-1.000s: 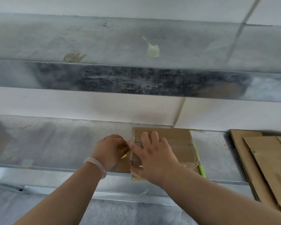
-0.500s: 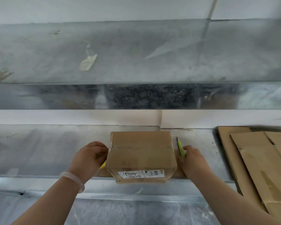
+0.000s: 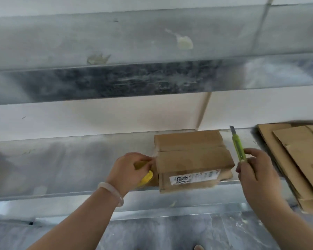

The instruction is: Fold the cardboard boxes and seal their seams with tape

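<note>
A folded cardboard box (image 3: 192,159) sits on a metal shelf (image 3: 61,159). The left hand (image 3: 132,170) clutches a yellow tape roll (image 3: 146,178) against the box's side; the right hand (image 3: 257,170) grips a green utility knife (image 3: 238,147) just beside the box.

The metal shelf (image 3: 70,159) carries a closed cardboard box (image 3: 192,156) overhanging its front edge; flattened cardboard sheets (image 3: 296,159) lie right of the box.
</note>
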Demonstrator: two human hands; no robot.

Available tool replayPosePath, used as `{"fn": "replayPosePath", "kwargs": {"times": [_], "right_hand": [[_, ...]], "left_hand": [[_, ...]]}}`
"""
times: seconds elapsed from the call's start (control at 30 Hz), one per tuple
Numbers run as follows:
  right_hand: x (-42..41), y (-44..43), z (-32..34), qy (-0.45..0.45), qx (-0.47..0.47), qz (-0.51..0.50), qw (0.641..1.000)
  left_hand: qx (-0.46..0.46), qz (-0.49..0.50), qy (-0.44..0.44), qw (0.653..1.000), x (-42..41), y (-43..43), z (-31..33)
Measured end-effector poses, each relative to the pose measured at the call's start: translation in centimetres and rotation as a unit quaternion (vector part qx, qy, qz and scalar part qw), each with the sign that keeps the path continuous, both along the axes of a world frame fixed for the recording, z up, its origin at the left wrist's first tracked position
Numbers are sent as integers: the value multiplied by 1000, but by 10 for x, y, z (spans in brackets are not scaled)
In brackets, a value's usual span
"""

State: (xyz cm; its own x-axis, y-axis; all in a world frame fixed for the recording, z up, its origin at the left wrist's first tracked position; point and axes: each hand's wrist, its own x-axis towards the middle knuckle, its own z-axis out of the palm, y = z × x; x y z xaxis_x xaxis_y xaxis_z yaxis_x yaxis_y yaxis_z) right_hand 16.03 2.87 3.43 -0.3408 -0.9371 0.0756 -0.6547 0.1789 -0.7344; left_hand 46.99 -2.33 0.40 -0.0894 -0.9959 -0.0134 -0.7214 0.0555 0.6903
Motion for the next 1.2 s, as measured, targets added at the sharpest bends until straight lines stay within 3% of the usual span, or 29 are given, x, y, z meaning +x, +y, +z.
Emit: {"fn": "replayPosePath", "kwargs": {"times": [0.07,0.2,0.57,0.93,1.07,1.2], "right_hand": [[43,28,19,28,-14,70,997],[121,52,23,71,51,225,970],[186,34,-1,230,160,157,947],[190,17,-11,272,221,161,923],[182,26,-17,270,153,204,929],[170,37,-12,252,7,243,937]], "left_hand": [[10,-9,26,1000,7,-1,-2],[-3,-5,32,999,16,-10,-8],[-70,-58,27,996,18,-18,-12],[-78,-21,32,996,23,-30,-12],[-133,-21,-26,990,46,-40,-15],[-205,-16,-135,969,67,-51,-19]]}}
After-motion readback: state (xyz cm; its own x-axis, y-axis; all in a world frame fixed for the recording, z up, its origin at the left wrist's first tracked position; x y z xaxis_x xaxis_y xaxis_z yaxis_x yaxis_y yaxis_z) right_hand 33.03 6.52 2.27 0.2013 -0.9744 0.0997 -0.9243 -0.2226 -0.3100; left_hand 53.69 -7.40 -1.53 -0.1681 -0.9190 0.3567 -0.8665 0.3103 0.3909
